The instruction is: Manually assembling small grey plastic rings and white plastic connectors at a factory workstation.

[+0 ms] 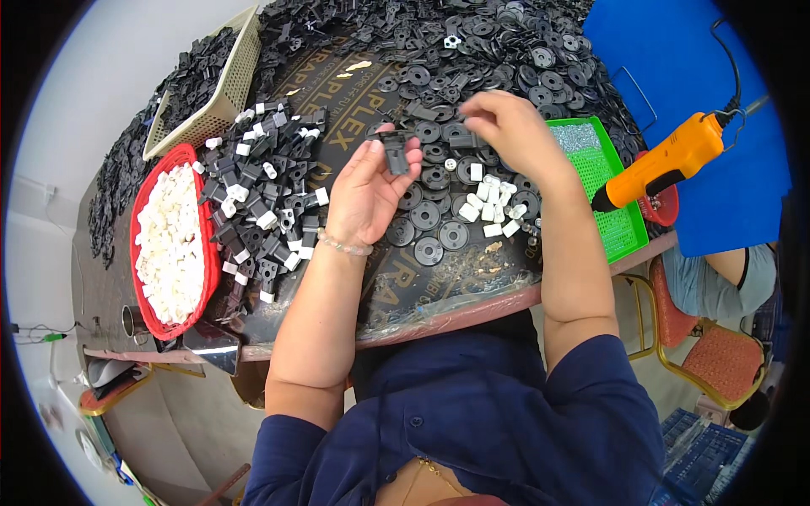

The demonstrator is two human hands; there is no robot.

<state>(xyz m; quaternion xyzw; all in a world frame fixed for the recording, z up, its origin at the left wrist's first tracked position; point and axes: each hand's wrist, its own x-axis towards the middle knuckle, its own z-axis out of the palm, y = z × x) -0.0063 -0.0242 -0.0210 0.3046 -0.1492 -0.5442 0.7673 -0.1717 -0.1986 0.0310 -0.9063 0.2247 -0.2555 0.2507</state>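
In the left hand (369, 192), a black part (395, 154) is held above the table (333, 101) by thumb and bent fingers, maybe so it can be seen well. The right hand (513, 139) is half curled near black round pieces (429, 250); whether anything is pinched cannot be told. White bits (492, 202) are heaped between the arms, perhaps for quick reach. A green tray (623, 251) is set farther right.

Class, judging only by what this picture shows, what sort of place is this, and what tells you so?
Probably a small assembly workshop: black plastic parts lie heaped across the table, a red basket holds small white pieces, and an orange corded power tool is at the right.
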